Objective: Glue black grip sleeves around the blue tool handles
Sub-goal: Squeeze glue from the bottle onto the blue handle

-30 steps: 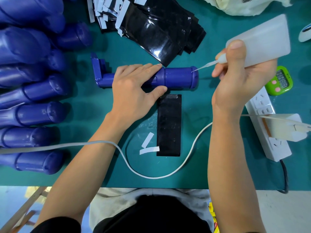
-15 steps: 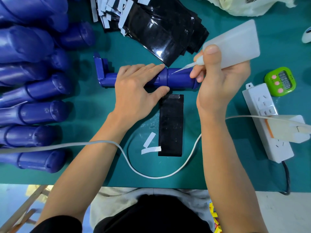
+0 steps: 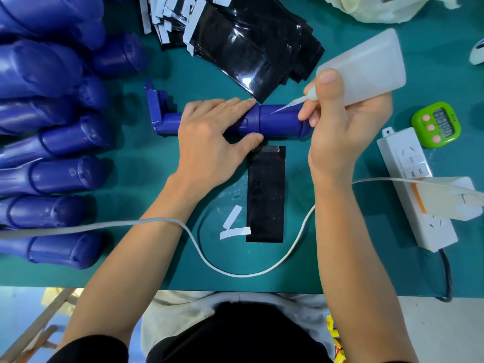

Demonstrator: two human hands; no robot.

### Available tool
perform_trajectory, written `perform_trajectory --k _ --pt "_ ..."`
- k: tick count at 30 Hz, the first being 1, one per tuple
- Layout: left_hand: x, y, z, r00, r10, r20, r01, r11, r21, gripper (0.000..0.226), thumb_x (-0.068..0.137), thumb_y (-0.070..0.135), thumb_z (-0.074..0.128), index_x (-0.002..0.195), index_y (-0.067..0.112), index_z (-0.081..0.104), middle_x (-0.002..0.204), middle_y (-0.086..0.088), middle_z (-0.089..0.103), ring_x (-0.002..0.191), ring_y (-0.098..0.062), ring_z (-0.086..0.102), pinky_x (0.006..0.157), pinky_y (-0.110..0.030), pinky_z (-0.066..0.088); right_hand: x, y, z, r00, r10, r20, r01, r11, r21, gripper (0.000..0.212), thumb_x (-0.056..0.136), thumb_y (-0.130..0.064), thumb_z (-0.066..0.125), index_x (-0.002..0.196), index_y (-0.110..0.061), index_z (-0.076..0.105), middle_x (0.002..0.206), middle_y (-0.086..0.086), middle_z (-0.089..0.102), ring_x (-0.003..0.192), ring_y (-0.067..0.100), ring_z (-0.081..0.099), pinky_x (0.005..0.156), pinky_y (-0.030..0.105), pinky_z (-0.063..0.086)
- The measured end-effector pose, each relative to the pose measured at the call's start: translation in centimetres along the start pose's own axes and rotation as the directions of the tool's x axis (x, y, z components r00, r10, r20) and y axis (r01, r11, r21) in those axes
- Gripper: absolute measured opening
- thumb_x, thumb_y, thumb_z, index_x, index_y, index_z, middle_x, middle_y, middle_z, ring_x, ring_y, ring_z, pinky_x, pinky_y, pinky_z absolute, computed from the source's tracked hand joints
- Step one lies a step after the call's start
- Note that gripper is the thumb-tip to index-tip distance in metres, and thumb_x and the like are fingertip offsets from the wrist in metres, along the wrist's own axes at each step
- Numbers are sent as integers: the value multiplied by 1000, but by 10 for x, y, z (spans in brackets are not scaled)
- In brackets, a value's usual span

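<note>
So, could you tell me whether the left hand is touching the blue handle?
Touching. The head view shows the left hand lying over the handle, fingers across its top and thumb against its near side.

Green timer (image 3: 436, 124) beside white power strip (image 3: 400, 158); white cable (image 3: 235, 275); pale cloth (image 3: 379, 9), perhaps.
</note>
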State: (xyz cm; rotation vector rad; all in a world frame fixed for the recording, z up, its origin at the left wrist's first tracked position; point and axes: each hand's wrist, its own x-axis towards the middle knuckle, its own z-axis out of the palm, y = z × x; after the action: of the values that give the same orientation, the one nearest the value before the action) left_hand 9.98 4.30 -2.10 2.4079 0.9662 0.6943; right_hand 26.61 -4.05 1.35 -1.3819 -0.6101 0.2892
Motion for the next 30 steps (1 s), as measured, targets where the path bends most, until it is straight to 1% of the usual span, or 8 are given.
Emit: perform_trajectory --k 3,8,11,15,18,20,25,30 --pt "0 0 0 1000 2 -5 -2 1000 4 51 80 42 85 124 18 76 120 5 76 107 -23 68 100 -33 35 2 0 -3 1000 -9 -1 9 1000 2 35 100 -15 64 74 8 62 55 12 58 47 27 54 61 33 44" --pt "0 0 0 1000 3 -5 -3 1000 10 52 80 42 85 125 18 76 122 4 76 108 -24 68 100 -35 37 5 1 -7 999 -34 -8 34 999 1 41 101 -11 64 65 6 55 55 12 56 48 32 54 61 34 44" --pt "0 -1 1 1000 5 -5 -5 1000 11 52 80 43 85 125 19 76 122 5 76 108 -23 68 100 -34 37 6 1 -9 999 -39 -34 39 999 -14 38 101 -11 65 66 2 53 55 13 56 47 32 54 60 33 44" --pt "0 -1 2 1000 6 -12 -6 1000 7 53 79 43 85 125 19 76 121 4 76 107 -23 68 100 -32 35 9 0 -13 997 -47 -54 46 998 -32 29 100 -12 66 73 -2 60 57 8 59 47 31 55 61 31 43" --pt "0 -1 2 1000 2 -10 -2 1000 5 52 80 43 84 125 19 76 121 6 76 107 -21 67 101 -31 35 10 -3 -15 996 -52 -71 49 998 -46 28 99 -11 66 72 -11 59 57 9 58 46 30 54 60 29 41" --pt "0 -2 2 1000 1 -10 0 1000 2 52 80 43 85 125 19 76 121 6 76 107 -21 67 101 -32 35 11 -6 -16 995 -54 -87 51 998 -44 24 99 -9 67 76 -15 59 58 9 59 45 28 52 58 29 40" --pt "0 -1 1 1000 2 -9 -2 1000 0 52 79 43 85 124 19 76 121 7 76 107 -22 68 101 -33 36 13 -11 -19 988 -72 -134 67 997 -42 21 97 -8 68 81 -19 59 61 6 61 44 26 51 54 31 40" --pt "-2 0 1 1000 0 -11 0 1000 -1 52 79 42 85 124 19 77 121 6 76 107 -22 68 101 -34 37 13 -13 -21 986 -26 -167 30 999 19 15 97 -9 67 85 -12 58 68 15 61 44 27 50 51 29 38"
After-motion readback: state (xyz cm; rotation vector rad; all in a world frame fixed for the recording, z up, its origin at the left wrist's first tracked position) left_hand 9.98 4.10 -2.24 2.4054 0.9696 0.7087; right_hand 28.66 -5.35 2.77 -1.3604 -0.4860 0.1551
